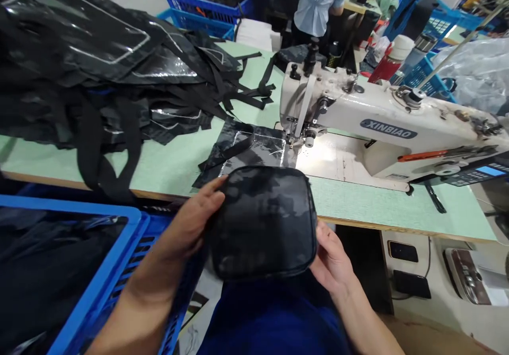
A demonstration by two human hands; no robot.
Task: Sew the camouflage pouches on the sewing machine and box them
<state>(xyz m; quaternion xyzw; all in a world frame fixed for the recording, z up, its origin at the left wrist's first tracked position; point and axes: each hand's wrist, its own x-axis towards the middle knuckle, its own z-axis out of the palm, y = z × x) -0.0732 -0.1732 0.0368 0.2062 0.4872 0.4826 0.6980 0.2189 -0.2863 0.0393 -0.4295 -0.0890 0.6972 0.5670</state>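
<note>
A dark camouflage rectangular pouch [265, 222] with rounded, piped corners is held up between my two hands, over my lap and in front of the table edge. My left hand [199, 214] grips its left side, thumb on the near face. On the opposite edge, my right hand [331, 257] pinches the side, its fingertips partly behind the pouch. Just beyond lies a dark fabric panel [254, 150] with a clear, white-bordered window and a black strap across it. That panel reaches to the needle area of the white sewing machine [358, 113].
Dark fabric pieces with straps [99, 52] are heaped on the left of the green table [342, 201]. A blue crate [137, 222] of dark material stands at lower left. Black snips [435, 198] lie right of the machine. A co-worker [318, 2] is beyond the table.
</note>
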